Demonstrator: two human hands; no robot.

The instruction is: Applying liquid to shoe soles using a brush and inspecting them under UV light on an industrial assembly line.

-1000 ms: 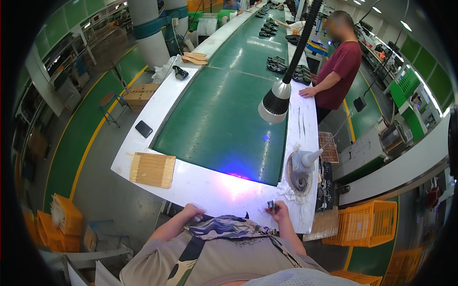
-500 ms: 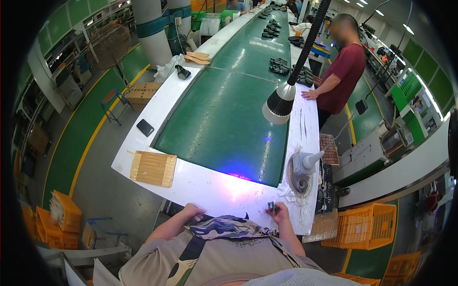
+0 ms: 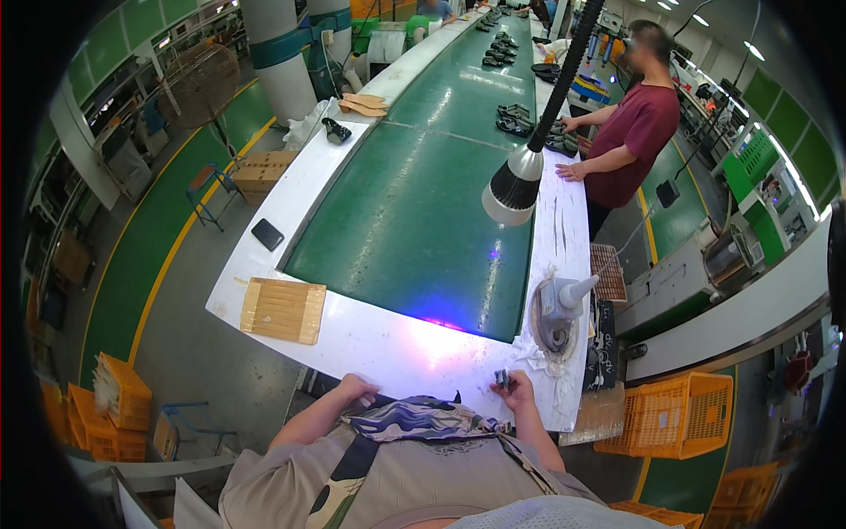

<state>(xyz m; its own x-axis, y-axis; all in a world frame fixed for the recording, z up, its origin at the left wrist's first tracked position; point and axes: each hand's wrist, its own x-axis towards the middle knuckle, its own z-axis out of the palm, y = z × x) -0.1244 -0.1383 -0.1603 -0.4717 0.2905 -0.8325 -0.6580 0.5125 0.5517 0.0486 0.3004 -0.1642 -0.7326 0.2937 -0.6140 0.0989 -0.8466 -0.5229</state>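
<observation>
At the near edge of the white table (image 3: 401, 357) rests my left hand (image 3: 356, 390), its fingers curled closed. Whatever lies inside them, if anything, is hidden. My right hand (image 3: 520, 391), further right along the same edge, pinches a small dark object (image 3: 502, 379) with a lighter greyish part; its kind is too small to tell. A camouflage-patterned apron (image 3: 423, 420) spans my front between the hands. Bright bluish-white light falls on the table ahead of them, under the black lamp (image 3: 514, 185).
A green conveyor belt (image 3: 414, 238) carries black shoes farther off. A grey bottle (image 3: 561, 300) with a spout stands right; a cardboard piece (image 3: 284, 310) and phone (image 3: 267, 234) lie left. Beyond the belt's right side stands a person in a maroon shirt (image 3: 648, 132). Orange crates (image 3: 679, 419) sit lower right.
The co-worker has reached one hand to the black shoes at the belt's right side. My own hands have hardly moved.
</observation>
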